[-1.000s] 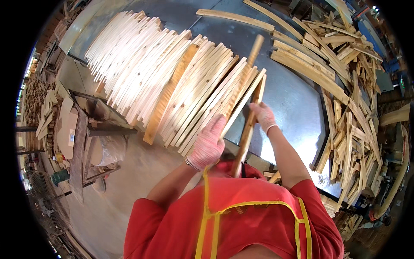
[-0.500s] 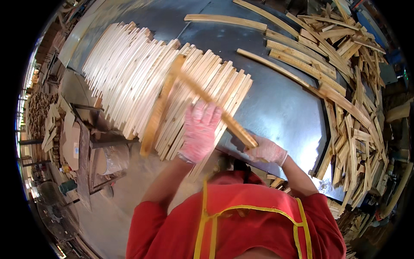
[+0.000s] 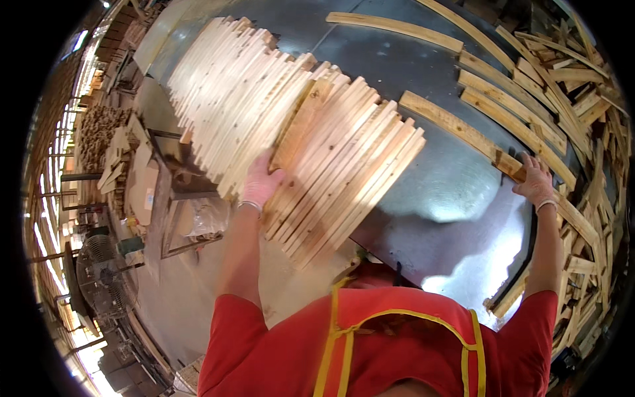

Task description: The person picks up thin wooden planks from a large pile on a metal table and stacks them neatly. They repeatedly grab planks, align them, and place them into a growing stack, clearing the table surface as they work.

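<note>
Both gloved arms reach forward and apart, the left hand (image 3: 263, 182) bent over the row at left, the right hand (image 3: 536, 180) stretched far to the right. The left grasps the near end of 1 wider brown board (image 3: 304, 126), which lies on the pale strips (image 3: 221, 99). The right has its fingers spread at the near end of 1 loose board (image 3: 456, 130) on the metal table (image 3: 443, 195); I cannot tell whether it grips. A clear plastic bag (image 3: 208, 217), contents unclear, sits left of the table. Jumbled offcuts (image 3: 582, 266) crowd the right edge; a fan (image 3: 99, 258) stands lower left.
</note>
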